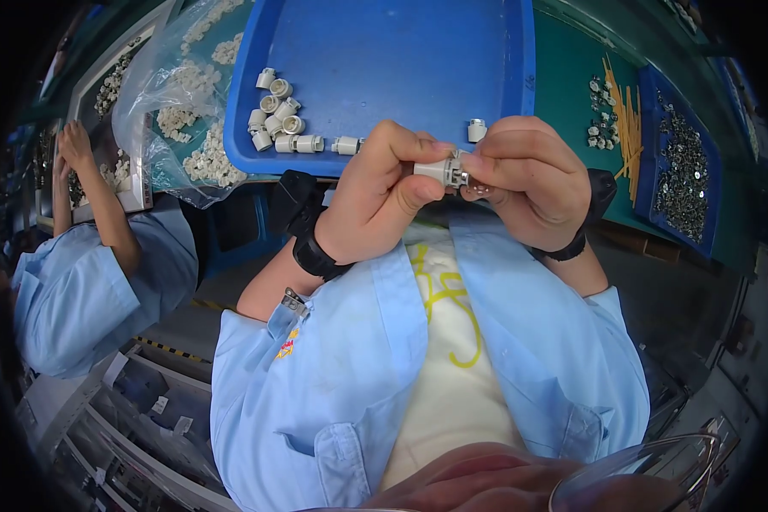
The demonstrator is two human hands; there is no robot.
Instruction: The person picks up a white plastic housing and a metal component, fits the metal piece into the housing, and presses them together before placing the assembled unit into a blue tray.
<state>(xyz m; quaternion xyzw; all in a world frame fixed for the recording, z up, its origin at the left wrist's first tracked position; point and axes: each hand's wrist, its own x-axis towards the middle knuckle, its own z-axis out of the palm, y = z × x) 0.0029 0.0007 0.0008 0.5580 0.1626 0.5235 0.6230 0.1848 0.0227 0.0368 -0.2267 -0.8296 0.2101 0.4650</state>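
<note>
Clear eyeglasses (640,476) nearest; beyond, 1 white fitting (433,171) between 2 hands.
Left hand (375,189) pinches the fitting, at the near edge of the blue tray (384,60); right hand (533,179) grips the shiny part (458,171) at its right end. More white cylinders (270,104) cluster in the tray's near left corner. Farther left lies a plastic bag (134,98); right, thin sticks (630,128) and a blue bin (648,192).

Green table (572,51), blue tray (401,77), blue bin (647,128), clear plastic bag (141,94), thin sticks (629,141), seemingly metallic pieces (603,132)
</note>
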